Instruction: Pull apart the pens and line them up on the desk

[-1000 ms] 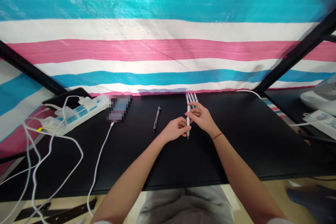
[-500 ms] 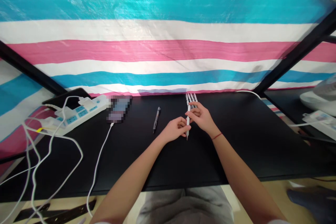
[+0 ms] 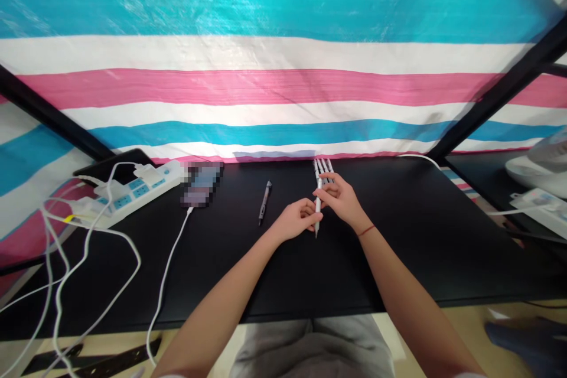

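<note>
A white pen (image 3: pixel 318 204) points tip-down toward me, held between both hands above the black table (image 3: pixel 376 271). My left hand (image 3: pixel 299 218) pinches its lower part near the tip, fingers curled. Higher up, my right hand (image 3: pixel 335 195) grips the same pen between thumb and fingers; a thin red string circles that wrist. Just beyond the right hand lie several white pens (image 3: pixel 326 165) side by side, their near ends hidden behind the hand. To the left of my hands, a dark pen (image 3: pixel 264 203) rests alone on the table.
A blurred-out phone (image 3: pixel 201 184) on a white charging cable (image 3: pixel 170 254) lies to the left. Beside it stands a white power strip (image 3: pixel 142 192) with plugs and tangled cords. A striped tarp (image 3: pixel 283 88) hangs behind; black frame bars (image 3: pixel 500 91) rise at the sides.
Almost nothing differs. Both hands keep their grip on the white pen, and the whole view has shifted very slightly.
</note>
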{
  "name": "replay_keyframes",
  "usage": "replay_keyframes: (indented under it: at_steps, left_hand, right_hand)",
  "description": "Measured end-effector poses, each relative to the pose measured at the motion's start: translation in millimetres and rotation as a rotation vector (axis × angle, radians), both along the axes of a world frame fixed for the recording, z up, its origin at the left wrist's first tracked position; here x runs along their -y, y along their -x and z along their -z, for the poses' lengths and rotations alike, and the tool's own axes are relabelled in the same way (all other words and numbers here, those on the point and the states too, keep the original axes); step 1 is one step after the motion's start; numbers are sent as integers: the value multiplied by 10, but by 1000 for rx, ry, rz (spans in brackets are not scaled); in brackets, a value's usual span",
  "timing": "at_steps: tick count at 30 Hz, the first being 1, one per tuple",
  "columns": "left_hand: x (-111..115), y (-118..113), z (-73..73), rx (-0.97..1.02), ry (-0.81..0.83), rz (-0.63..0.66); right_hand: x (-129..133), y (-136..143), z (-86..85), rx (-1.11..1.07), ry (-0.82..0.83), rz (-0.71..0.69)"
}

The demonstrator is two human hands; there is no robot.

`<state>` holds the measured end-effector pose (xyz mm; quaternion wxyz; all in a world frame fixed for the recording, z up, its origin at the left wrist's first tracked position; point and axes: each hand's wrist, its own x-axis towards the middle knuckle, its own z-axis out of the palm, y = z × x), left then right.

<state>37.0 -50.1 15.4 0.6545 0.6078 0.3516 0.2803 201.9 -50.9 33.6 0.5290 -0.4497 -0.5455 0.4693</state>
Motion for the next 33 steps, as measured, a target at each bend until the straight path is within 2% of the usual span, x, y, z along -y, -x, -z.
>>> replay_keyframes:
  at_steps: [28, 33]
  left_hand:
    - [-7, 6, 11, 1, -15, 13]
    - [-3, -20, 2, 41, -9, -62]
  right_hand:
    - [-3, 0, 18, 1, -35, 11]
    - [-17, 8, 45, -13, 11, -2]
